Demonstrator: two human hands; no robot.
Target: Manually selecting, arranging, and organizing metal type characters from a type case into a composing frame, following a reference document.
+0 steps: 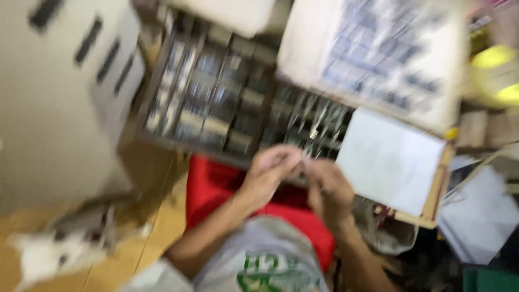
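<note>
The picture is badly blurred by motion. My left hand (270,173) and my right hand (327,189) are held close together at the middle, fingers curled toward each other around something small that I cannot make out. Both hands sit just in front of a dark cabinet of several small parts drawers (216,103). Below my forearms are a red cloth or cushion (216,184) and my grey garment (259,259).
A white drawer unit (59,86) stands at the left. A white sheet on a wooden board (389,162) lies at the right, with a large printed sheet (378,54) above it. A grey-and-white animal (70,243) is on the wooden floor at lower left. Papers pile at the far right.
</note>
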